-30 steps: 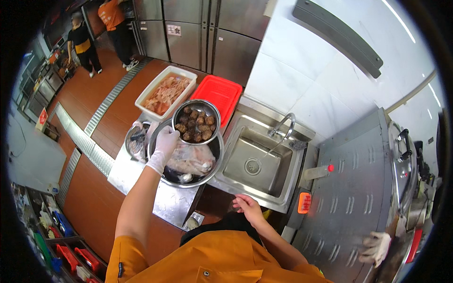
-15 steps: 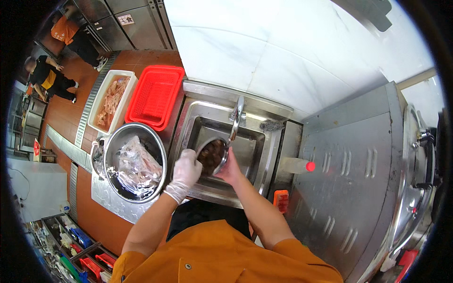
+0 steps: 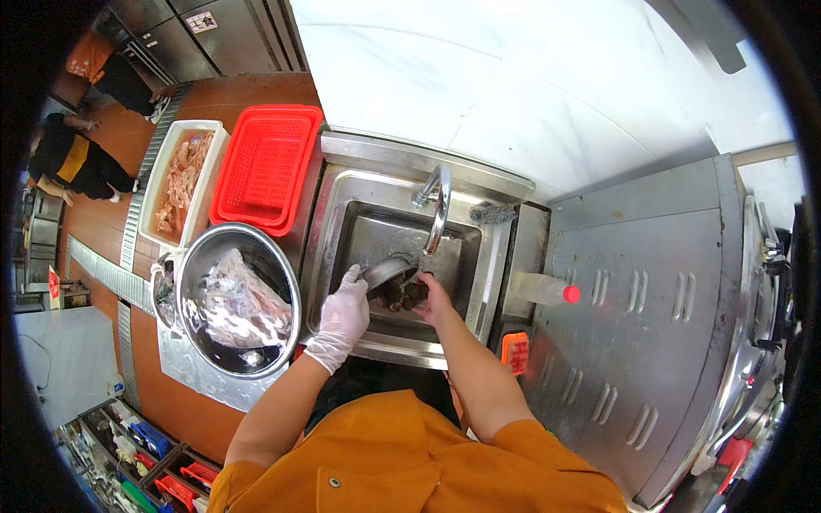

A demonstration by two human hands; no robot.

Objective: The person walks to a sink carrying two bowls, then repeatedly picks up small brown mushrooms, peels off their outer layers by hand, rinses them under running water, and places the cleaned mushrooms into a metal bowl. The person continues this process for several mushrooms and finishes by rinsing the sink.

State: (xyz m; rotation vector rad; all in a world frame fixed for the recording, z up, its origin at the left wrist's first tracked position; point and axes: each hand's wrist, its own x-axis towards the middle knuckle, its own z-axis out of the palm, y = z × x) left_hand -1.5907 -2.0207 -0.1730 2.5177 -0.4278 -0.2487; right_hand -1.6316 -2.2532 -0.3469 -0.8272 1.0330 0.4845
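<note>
Small metal bowl [image 3: 389,271] is being held tilted over the sink [image 3: 376,229], just in front of the curved faucet [image 3: 441,205]. Its outer wall is being shown on the upper side; the mouth is being turned down twd the wearer & R hand, exact angle not readable. Being round, no true long axis is being shown; as seen, its longer span is running from L hand to R hand, rising a bit twd the R. Brown pieces [image 3: 398,295] are being seen at/below the mouth, partly shaded; how many are being kept inside can't be told.

L hand [image 3: 345,312], gloved, is being closed on the bowl's L edge. R hand [image 3: 434,299], bare, is being held w/ fingers curled by the mouth, next to the pieces; whether bowl or pieces are being grasped can't be told.

Other containers, L of sink: large metal bowl [image 3: 272,261] is being supported on the bench [image 3: 192,368], w/ a pale, glossy chunk [image 3: 239,299] being held inside. Behind it, white tub [image 3: 212,171] is being filled most of its length by pinkish strips [image 3: 182,184]. Red basket [image 3: 269,162] is lying btwn tub & sink, lengthwise alongside the tub. R of sink, a red-capped bottle [image 3: 539,289] is lying on its side, cap pointing R.
</note>
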